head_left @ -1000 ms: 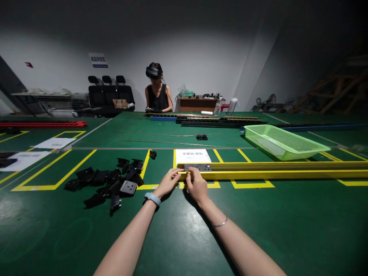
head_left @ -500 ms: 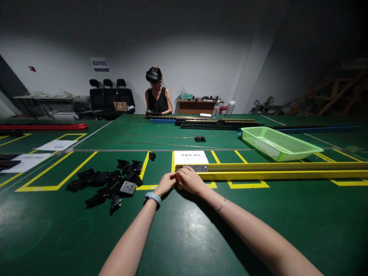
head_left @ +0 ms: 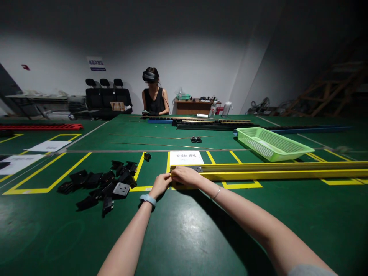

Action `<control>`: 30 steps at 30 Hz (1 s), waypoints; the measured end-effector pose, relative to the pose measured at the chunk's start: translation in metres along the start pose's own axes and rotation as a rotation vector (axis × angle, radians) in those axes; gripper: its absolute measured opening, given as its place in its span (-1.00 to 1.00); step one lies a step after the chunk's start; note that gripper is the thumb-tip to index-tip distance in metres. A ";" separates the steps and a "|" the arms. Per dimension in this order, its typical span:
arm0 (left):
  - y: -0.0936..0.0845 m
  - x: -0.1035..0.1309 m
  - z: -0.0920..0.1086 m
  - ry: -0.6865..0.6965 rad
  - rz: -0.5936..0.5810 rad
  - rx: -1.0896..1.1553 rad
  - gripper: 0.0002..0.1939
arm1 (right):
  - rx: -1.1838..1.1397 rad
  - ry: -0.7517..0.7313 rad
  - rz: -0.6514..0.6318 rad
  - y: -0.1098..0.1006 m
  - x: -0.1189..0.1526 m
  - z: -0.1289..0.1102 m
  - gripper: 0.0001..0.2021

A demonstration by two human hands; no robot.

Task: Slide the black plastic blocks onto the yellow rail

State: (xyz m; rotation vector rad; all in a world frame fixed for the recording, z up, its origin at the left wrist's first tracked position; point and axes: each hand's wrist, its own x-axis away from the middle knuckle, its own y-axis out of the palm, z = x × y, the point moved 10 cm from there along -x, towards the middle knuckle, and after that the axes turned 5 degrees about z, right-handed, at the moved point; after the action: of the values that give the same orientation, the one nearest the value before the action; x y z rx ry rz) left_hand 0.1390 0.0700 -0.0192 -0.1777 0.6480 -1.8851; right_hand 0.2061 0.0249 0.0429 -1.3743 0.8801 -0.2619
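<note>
A long yellow rail point(head_left: 276, 174) lies across the table, its left end under my hands. Inside its channel, dark socket modules point(head_left: 198, 168) show just past my knuckles. My right hand point(head_left: 186, 177) is closed over the rail's left end, fingers curled across it. Close beside it, my left hand point(head_left: 161, 184) has its fingers drawn together at the very tip of the rail; whatever sits between them is hidden. To the left of my hands lies a loose pile of black socket modules point(head_left: 107, 182), one with its grey face point(head_left: 121, 189) up.
A green plastic basket point(head_left: 276, 149) stands behind the rail at right. A printed sheet point(head_left: 186, 157) lies behind my hands. Thin rods point(head_left: 161, 137) and a small black pair of parts point(head_left: 196, 139) are farther back. Across the table sits another person point(head_left: 155, 97).
The whole view has shifted a little, so things appear farther left. My right hand has slid slightly along the rail and covers more of the socket module. Both hands stay at the rail's end.
</note>
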 end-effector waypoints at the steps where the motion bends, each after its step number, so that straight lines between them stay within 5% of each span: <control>1: 0.000 0.000 0.000 -0.001 0.001 0.001 -0.63 | 0.001 0.008 -0.002 0.000 0.001 0.001 -0.78; 30: -0.005 0.005 0.011 -0.014 0.014 -0.010 -0.61 | -0.003 0.214 -0.096 -0.021 0.065 0.042 -0.85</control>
State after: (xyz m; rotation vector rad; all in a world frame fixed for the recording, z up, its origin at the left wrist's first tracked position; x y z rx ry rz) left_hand 0.1378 0.0631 -0.0087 -0.1924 0.6471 -1.8658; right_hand 0.2849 0.0099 0.0342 -1.4108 0.9922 -0.4888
